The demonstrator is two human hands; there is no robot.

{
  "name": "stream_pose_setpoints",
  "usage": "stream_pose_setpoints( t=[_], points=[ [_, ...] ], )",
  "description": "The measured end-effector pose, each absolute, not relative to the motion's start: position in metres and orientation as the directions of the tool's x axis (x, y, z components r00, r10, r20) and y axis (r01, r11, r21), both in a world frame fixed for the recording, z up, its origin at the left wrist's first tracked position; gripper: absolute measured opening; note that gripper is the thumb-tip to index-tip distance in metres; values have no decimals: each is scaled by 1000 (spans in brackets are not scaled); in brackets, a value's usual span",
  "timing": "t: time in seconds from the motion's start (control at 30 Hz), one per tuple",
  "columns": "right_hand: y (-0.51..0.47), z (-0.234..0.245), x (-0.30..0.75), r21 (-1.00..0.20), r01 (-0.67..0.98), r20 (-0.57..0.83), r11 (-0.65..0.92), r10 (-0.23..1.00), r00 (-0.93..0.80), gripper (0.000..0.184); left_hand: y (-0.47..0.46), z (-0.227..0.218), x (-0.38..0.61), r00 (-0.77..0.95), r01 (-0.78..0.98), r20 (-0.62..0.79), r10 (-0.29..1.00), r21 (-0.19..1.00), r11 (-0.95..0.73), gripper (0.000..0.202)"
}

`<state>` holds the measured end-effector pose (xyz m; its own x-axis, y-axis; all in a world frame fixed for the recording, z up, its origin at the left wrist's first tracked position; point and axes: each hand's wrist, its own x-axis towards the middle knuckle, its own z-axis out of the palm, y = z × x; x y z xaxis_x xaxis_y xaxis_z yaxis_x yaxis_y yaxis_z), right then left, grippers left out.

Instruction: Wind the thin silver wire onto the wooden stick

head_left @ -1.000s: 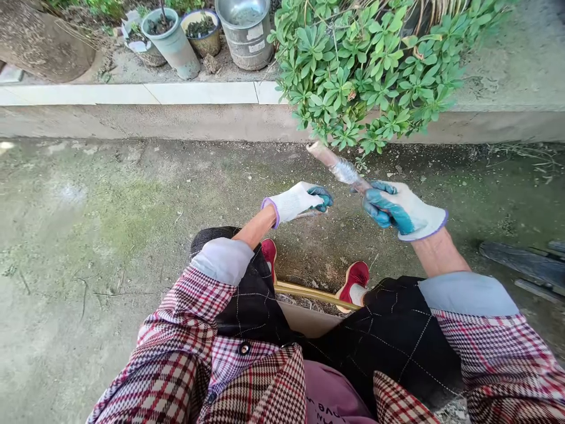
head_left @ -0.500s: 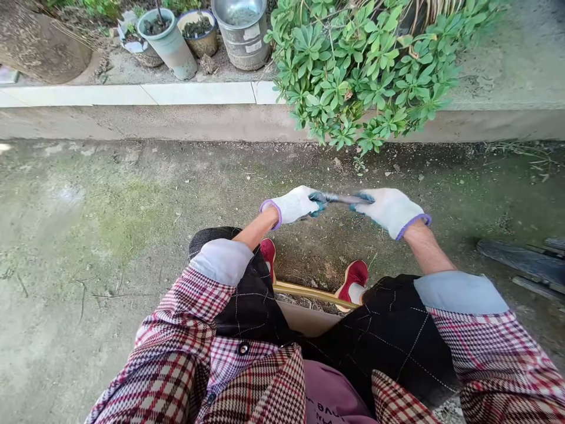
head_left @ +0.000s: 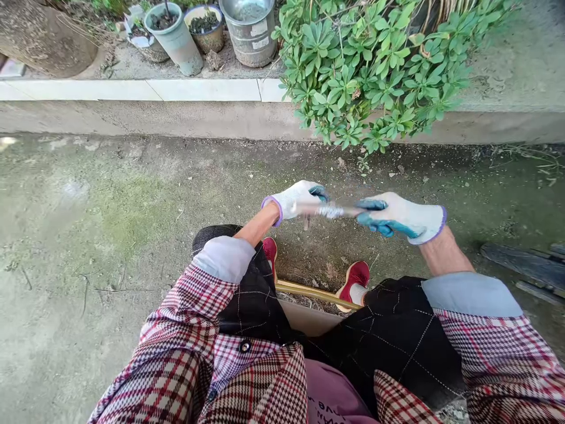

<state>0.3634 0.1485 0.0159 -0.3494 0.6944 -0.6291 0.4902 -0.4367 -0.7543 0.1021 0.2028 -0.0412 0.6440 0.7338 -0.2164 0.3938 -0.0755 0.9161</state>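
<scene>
A short stick-like tool [head_left: 329,211], blurred by motion, has a silvery band that looks like wound wire. My right hand [head_left: 397,217], in a white glove with a teal palm, is closed round its right end. The tool's left end passes in front of my left hand [head_left: 300,198], gloved the same way. The left fingers are curled, and what they hold is hidden. A small narrow piece [head_left: 306,221] sticks down below the left hand; I cannot tell whether it belongs to the tool.
Red shoes [head_left: 354,278] stand on the mossy ground below, with a yellowish bar [head_left: 309,291] between the legs. Ahead runs a low ledge [head_left: 203,90] with pots, a metal bucket [head_left: 251,44] and a leafy bush [head_left: 353,76]. A dark board-like object [head_left: 523,262] lies at right.
My right hand has moved a little right and turned, showing more teal palm. The tool has shifted from the left fingertips to across the front of that hand. The view has shifted slightly.
</scene>
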Motion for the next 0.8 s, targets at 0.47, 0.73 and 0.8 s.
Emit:
stream_pose_setpoints(
  t=[0.47,0.73,0.8],
  points=[
    [160,-1,361,-402,916,-335,-13,933,-134,33,194,-36,108,629,458,-275,728,887,-61,21],
    [150,2,344,-831,340,-475,-440,880,-21,33,198,-42,109,612,306,-253,749,950,71,22],
    [150,3,342,-834,285,-501,-473,865,-28,37,199,-41,108,607,331,-244,757,943,39,24]
  ],
)
